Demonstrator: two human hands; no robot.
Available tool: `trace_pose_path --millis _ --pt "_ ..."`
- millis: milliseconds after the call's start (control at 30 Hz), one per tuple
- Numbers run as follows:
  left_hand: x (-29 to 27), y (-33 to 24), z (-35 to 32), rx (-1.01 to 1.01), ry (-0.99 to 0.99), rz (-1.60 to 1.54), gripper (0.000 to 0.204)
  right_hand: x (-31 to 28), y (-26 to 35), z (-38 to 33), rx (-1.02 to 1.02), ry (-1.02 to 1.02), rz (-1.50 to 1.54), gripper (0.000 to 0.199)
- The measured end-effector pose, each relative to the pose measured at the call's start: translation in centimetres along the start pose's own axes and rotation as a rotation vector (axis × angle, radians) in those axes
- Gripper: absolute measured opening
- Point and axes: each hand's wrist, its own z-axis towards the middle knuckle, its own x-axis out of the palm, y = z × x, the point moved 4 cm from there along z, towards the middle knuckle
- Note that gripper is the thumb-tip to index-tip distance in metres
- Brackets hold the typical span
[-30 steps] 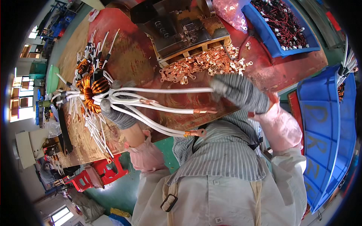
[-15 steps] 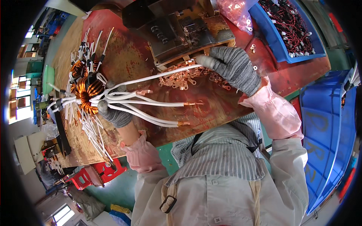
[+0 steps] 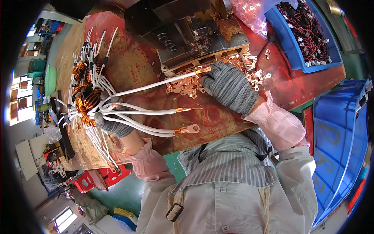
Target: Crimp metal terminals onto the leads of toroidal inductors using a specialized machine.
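Observation:
My left hand (image 3: 115,126), in a grey knit glove, is closed round a bundle of white wires (image 3: 144,112) beside a copper-wound ring coil (image 3: 86,104). One wire of the bundle stretches right, its bare copper strands (image 3: 201,71) by my right hand's fingertips. On the nearest wires' end is a copper ring lug (image 3: 189,129); the middle wire ends in bare copper. My right hand (image 3: 231,87), also gloved, has bent fingers drawn together at the edge of a pile of copper ring lugs (image 3: 187,86). Whatever lies between its fingertips is hidden.
A dark metal machine (image 3: 191,35) stands behind the lugs. At the far right are a clear bag of lugs (image 3: 251,15) and a blue tray (image 3: 300,67) of red-and-black wires. More wired coils (image 3: 80,71) lie at left. A large blue bin (image 3: 335,136) stands right of the table.
My right hand has shifted slightly down from the wire's end, baring its copper strands. The left hand still grips the bundle, and the lug on the nearest wires now shows its ring.

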Motion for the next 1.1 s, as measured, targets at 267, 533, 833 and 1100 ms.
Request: trace_pose_path --millis 267,533,833,1100 --pt "0.7 0.3 0.0 -0.042 0.006 -0.019 0.055 -1.6 -2.8 -1.9 0.391 -0.127 1.029 0.015" --pt "0.2 0.2 -0.1 0.077 -0.067 -0.022 0.05 -2.1 -2.7 -1.9 0.454 -0.147 1.257 0.02" --pt "1.1 0.8 -0.2 -0.061 0.022 0.001 0.056 -2.8 -2.0 -1.3 0.433 -0.189 1.381 0.019" --pt "1.3 1.4 0.0 -0.074 0.04 0.003 0.055 -2.8 -2.3 -1.4 0.401 -0.22 1.371 0.016"
